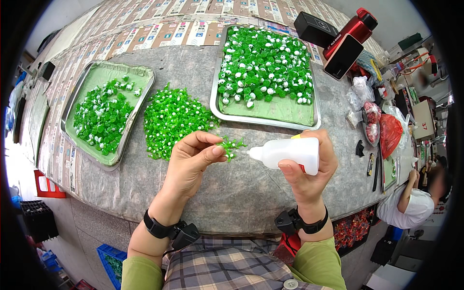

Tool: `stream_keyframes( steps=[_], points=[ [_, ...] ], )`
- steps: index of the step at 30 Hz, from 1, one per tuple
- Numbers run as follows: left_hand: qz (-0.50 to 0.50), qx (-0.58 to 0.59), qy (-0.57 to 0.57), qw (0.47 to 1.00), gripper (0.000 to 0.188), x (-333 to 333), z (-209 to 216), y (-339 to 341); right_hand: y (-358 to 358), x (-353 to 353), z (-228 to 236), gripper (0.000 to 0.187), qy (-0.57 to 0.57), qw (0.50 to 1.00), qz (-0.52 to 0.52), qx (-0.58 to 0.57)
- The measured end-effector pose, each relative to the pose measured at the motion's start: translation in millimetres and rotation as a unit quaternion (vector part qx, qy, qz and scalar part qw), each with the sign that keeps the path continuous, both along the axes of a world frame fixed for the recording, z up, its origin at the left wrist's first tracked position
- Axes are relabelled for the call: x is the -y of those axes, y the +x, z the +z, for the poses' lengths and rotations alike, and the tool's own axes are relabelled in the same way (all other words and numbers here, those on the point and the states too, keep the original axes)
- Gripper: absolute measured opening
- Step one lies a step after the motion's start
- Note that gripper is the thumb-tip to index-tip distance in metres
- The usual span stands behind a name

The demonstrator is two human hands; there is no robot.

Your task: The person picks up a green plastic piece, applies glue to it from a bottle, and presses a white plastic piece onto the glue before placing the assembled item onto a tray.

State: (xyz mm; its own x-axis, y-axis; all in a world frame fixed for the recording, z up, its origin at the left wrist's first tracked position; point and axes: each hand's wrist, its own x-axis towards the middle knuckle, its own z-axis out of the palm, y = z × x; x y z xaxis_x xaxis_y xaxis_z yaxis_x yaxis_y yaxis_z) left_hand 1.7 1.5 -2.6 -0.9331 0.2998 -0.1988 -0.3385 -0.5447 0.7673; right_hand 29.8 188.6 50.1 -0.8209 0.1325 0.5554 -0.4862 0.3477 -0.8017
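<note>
My left hand (189, 159) is closed in a pinch above the middle of the table, thumb and forefinger at a small green piece with thin limbs (231, 145). My right hand (311, 186) wraps round a white squeeze bottle (290, 153), tilted onto its side. The bottle's thin nozzle points left, close to the green piece; whether it touches cannot be made out. Just beyond my left hand lies a heap of small green pieces with white dots (176, 123). Black straps with small devices circle both wrists.
A metal tray (134, 112) at the left and a larger metal tray (285, 117) at the back hold green-and-white pieces. A red flask (350, 34), a phone (343, 55), a black box (315, 29) and plastic bags (389, 135) stand at the right. Another person (408, 205) sits far right.
</note>
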Motion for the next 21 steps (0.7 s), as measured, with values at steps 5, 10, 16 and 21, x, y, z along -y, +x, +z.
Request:
stream_keyframes(
  steps=[5,10,16,21],
  points=[
    [0.000,0.001,-0.004,1.000,0.014,1.0,0.9,0.1,-1.1,-2.5,-0.1,0.032,0.024,1.000,0.013,-0.012],
    [0.004,0.010,-0.002,1.000,0.013,-0.6,0.3,0.4,-3.6,-28.1,8.8,0.037,-0.147,0.987,-0.051,0.048],
    [0.016,0.021,-0.008,1.000,0.011,-2.0,0.0,0.2,-9.7,-96.1,-5.9,0.036,-0.165,0.971,-0.091,0.148],
    [0.025,0.029,-0.017,0.999,0.011,-1.7,1.8,0.5,2.8,-150.0,-49.0,0.033,-0.113,0.962,-0.144,0.202]
  ],
)
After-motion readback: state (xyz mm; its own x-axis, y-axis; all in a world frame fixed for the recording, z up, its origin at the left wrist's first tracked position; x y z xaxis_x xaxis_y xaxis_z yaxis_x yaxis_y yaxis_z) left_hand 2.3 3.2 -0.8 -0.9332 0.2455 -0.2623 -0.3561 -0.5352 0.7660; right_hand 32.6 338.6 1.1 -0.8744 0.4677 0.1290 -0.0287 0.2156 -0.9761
